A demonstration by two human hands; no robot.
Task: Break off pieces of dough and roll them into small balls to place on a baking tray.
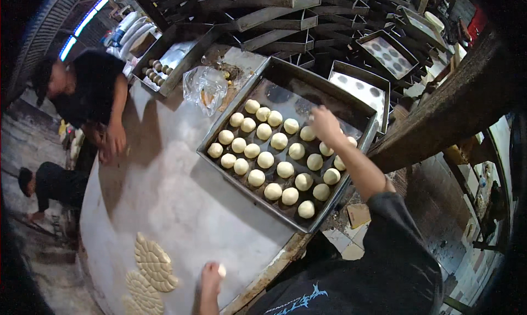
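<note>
Dough balls (265,159), pale, round, probably light, soft, easily dented and best cupped by their sides, sit in a dark rectangular metal tray (296,90) as the left hand (210,280) curls around a pale lump (222,270) and the right hand (327,127), grip unclear, reaches over them.

pale cream dough balls (265,160) stand out before me against a dark metal tray (326,93), its bare floor a dull grey marked with blackish round spots. on the mottled white-grey tabletop (164,200), i see cream dough sheets (156,263) patterned in curving, petal-like segments. similar dark dots mark a silvery pan (387,57) behind. over my feed, i pick out the wearer's charcoal shirt (384,260) with its light-blue print (307,301), a co-worker's black top (93,87), a brown post (439,98) and a bluish-white strip light (82,28).
</note>
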